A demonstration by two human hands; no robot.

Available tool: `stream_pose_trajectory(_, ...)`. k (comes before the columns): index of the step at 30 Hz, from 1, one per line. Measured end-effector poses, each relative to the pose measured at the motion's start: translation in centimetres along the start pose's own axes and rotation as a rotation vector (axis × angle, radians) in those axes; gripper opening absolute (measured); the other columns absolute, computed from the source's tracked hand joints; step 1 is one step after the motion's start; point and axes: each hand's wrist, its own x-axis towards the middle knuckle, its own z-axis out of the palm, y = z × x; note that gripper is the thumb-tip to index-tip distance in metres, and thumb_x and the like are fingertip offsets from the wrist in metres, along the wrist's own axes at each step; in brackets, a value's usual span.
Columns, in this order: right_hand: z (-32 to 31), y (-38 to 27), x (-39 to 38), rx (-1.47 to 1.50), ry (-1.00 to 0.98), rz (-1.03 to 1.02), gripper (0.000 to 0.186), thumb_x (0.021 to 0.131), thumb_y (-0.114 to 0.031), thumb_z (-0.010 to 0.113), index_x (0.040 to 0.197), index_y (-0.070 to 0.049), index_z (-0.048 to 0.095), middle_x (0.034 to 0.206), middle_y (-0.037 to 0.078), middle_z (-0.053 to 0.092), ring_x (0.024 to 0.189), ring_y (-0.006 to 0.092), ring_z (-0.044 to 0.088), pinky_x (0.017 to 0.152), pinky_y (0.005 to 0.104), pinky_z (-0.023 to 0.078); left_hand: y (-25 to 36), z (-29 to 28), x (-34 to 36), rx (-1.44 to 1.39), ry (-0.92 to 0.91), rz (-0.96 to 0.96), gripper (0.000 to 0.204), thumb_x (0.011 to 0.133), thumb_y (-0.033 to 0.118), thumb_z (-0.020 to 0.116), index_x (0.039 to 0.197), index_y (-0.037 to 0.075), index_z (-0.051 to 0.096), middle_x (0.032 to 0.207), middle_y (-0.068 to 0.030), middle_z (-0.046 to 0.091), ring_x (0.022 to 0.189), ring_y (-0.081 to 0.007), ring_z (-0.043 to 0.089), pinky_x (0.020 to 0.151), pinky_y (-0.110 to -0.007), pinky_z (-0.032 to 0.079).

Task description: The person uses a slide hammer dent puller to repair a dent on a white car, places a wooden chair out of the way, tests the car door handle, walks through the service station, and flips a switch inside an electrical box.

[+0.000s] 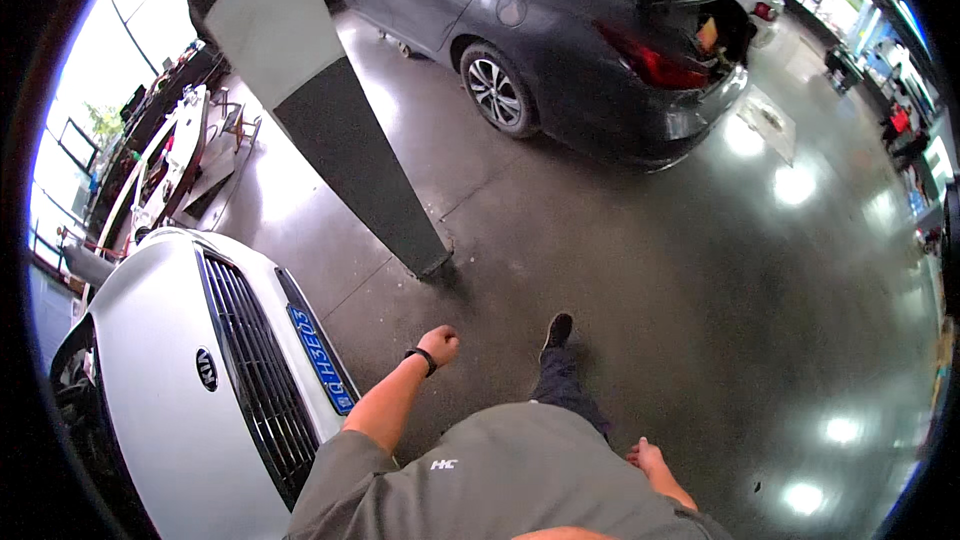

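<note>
My left hand (438,343) hangs ahead of my body with its fingers curled into a loose fist. A black band (424,357) circles that wrist. No thing shows in the hand. Nearest to it is the white car (165,370), whose black slatted grille (258,365) and blue number plate (320,358) face my left side; the hand does not touch it. Low at my right side, my right hand (648,457) has its fingers bent inward, and nothing is seen in them. My foot in a dark shoe (559,329) is stretched forward on the floor.
A grey and white pillar (330,110) stands ahead to the left. Beyond it is a dark car (580,50) with its boot raised. Workbenches with clutter (175,155) line the windows at far left. A square floor plate (768,122) lies behind the dark car.
</note>
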Motion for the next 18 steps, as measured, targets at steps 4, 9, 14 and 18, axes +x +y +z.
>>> stream_pose_trajectory(4, -0.5, -17.7, 9.7, 0.006, -0.043, -0.056, 0.047, 0.108, -0.043, 0.041, 0.112, 0.001, 0.059, 0.088, 0.015, 0.066, 0.068, 0.0238, 0.062, 0.058, 0.0397, 0.051, 6.0, -0.3, 7.4, 0.096, -0.090, -0.016, 0.036, 0.088, 0.027, 0.055, 0.110, 0.004, 0.071, 0.107, -0.0217, 0.073, 0.103, -0.0367, 0.069, 0.091, -0.044, 0.054)
stream_pose_trajectory(9, 4.2, -48.0, 14.1, -0.177, -0.117, -0.395, 0.033, 0.105, -0.035, 0.049, 0.109, -0.004, 0.061, 0.086, 0.008, 0.065, 0.066, 0.0164, 0.059, 0.053, 0.0312, 0.046, 6.0, -3.7, 13.5, 0.143, -0.236, -0.099, 0.035, 0.087, 0.027, 0.053, 0.107, 0.006, 0.073, 0.104, -0.0209, 0.073, 0.103, -0.0355, 0.069, 0.091, -0.045, 0.053)
stream_pose_trajectory(14, 10.8, -71.5, 12.7, -0.092, -0.225, -0.619, 0.025, 0.103, -0.026, 0.055, 0.109, -0.003, 0.062, 0.089, 0.007, 0.067, 0.069, 0.0123, 0.060, 0.060, 0.0293, 0.048, 5.2, -4.1, 23.0, 0.000, -0.130, -0.523, 0.041, 0.085, 0.033, 0.053, 0.104, 0.004, 0.073, 0.105, -0.0228, 0.072, 0.101, -0.0365, 0.070, 0.092, -0.045, 0.053)
stream_pose_trajectory(18, 16.0, -81.5, 15.0, -0.158, -0.282, -0.610, 0.024, 0.102, -0.023, 0.057, 0.114, -0.002, 0.062, 0.091, 0.009, 0.069, 0.069, 0.0134, 0.061, 0.059, 0.0293, 0.049, 6.4, -5.8, 32.3, 0.072, -0.389, -0.421, 0.043, 0.085, 0.038, 0.056, 0.102, 0.004, 0.076, 0.106, -0.0200, 0.074, 0.101, -0.0361, 0.070, 0.092, -0.044, 0.053)
